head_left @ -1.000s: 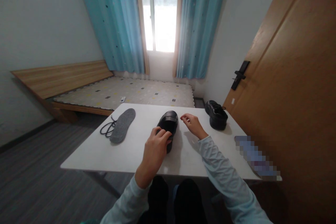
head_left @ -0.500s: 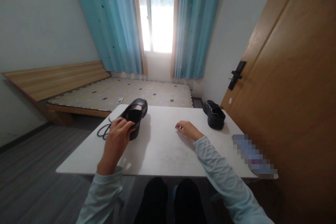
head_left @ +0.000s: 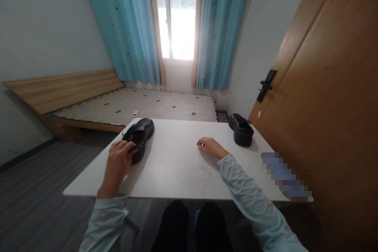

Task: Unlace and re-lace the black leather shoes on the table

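My left hand (head_left: 119, 161) grips the near rim of a black shoe (head_left: 144, 132) at the left of the white table (head_left: 177, 173). The shoe's toe points away, toward the window, and its opening faces up. My right hand (head_left: 211, 146) rests on the middle of the table with its fingers curled together and nothing visible in them. A second black shoe (head_left: 242, 132), with laces, stands at the table's far right, apart from both hands.
A blurred flat bluish item (head_left: 285, 175) lies along the table's right edge. Beyond the table is a bed (head_left: 159, 102) with a small white object (head_left: 135, 113) on it. A wooden door (head_left: 325, 98) with a black handle stands at the right.
My left hand and the shoe in it have moved left and slightly nearer. The loose lace beside that shoe no longer shows. My right hand and the other shoe stay put.
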`<state>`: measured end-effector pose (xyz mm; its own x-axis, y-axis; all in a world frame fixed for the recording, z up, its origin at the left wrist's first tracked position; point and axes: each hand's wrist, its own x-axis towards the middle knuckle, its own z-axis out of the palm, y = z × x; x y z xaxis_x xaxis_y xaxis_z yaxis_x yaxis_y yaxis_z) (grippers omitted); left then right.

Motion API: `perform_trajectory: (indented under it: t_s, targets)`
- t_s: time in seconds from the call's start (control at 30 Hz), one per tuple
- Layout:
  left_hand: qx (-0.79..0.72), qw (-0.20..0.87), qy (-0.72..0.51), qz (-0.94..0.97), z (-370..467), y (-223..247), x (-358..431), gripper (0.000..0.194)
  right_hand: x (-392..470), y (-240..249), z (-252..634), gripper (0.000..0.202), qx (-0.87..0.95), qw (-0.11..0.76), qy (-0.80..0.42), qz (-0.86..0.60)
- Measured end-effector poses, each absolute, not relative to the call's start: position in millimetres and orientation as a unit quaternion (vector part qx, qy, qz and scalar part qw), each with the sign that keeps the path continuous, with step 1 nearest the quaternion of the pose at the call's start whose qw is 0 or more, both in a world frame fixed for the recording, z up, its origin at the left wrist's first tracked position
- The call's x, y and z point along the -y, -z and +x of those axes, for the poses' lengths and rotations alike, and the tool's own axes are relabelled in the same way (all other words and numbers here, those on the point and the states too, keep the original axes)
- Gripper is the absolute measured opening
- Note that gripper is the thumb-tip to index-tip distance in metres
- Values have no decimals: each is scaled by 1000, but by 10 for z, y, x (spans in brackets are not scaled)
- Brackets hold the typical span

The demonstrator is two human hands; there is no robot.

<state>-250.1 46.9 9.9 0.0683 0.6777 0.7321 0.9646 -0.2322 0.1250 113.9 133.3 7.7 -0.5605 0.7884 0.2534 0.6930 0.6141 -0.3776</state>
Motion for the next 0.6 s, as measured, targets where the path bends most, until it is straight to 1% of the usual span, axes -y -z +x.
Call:
perform_trajectory:
  t_s: [0.1, 0.2, 0.27, 0.43, 0.47, 0.53, 0.6]
  targets:
    - [599, 203, 350, -691, -2548, -72, -484, 17, -1335, -73, 1139, 15, 875, 204, -119, -423]
    - [619, 191, 323, -690, -2594, -96, -503, 14, -1338, -67, 1141, 16, 875, 204, -120, -423]
    - [635, 176, 283, -697, -2603, -154, -512, 13, -1340, -62, 1144, 16, 875, 205, -119, -422]
    - [708, 159, 138, -674, -2429, -438, -473, 24, -1339, -61, 1155, 15, 876, 204, -119, -420]
    - [720, 162, 124, -664, -2358, -507, -459, 25, -1339, -62, 1155, 15, 876, 203, -120, -420]
    - [706, 164, 136, -675, -2186, -641, -439, 29, -1338, -67, 1153, 16, 875, 200, -124, -423]
    - [670, 160, 173, -704, -1982, -757, -431, 26, -1337, -72, 1145, 15, 873, 198, -125, -428]
